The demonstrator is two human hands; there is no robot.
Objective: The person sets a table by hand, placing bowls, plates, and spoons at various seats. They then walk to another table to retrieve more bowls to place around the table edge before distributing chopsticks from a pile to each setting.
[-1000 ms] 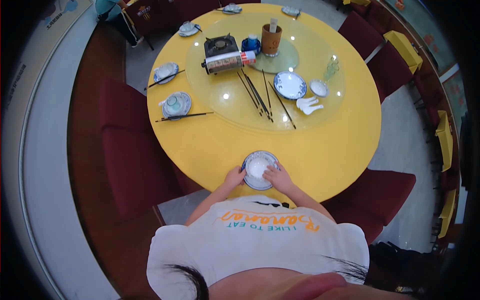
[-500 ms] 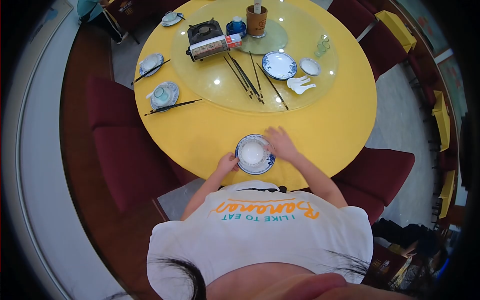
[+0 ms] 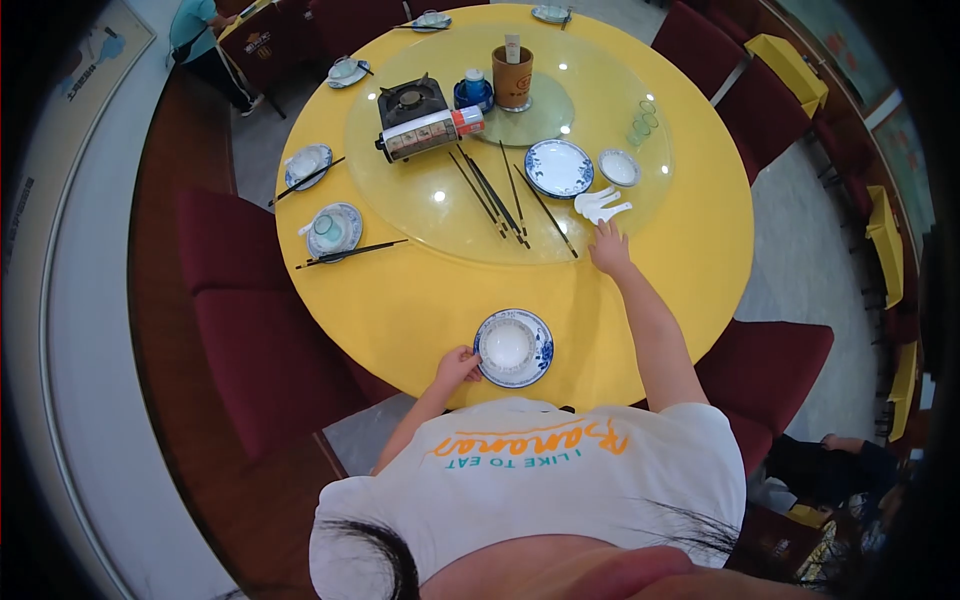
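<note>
A white bowl (image 3: 508, 345) sits on a blue-patterned plate (image 3: 515, 377) near the table's front edge. At the plate's left rim, my left hand (image 3: 458, 367) holds on with its fingers bent around the edge. My right hand (image 3: 610, 252) stretches forward over the edge of the glass turntable (image 3: 400, 215), fingers apart, its fingertips right at several white soup spoons (image 3: 601, 206). Behind the spoons are a blue-patterned plate (image 3: 559, 168) and a small white dish (image 3: 619, 167). Several dark chopsticks (image 3: 490, 195) lie to their left.
A portable stove (image 3: 412, 100) with a gas canister (image 3: 425, 134), a brown holder (image 3: 512, 78) and glasses (image 3: 643, 122) stand on the turntable. Place settings (image 3: 334, 232) line the table's left side. Maroon chairs (image 3: 262, 350) surround it. A person (image 3: 195, 35) stands far left.
My right hand has left the bowl and reached forward to the spoons. My left hand has stayed at the plate's rim. The view has shifted, so the setting appears lower.
</note>
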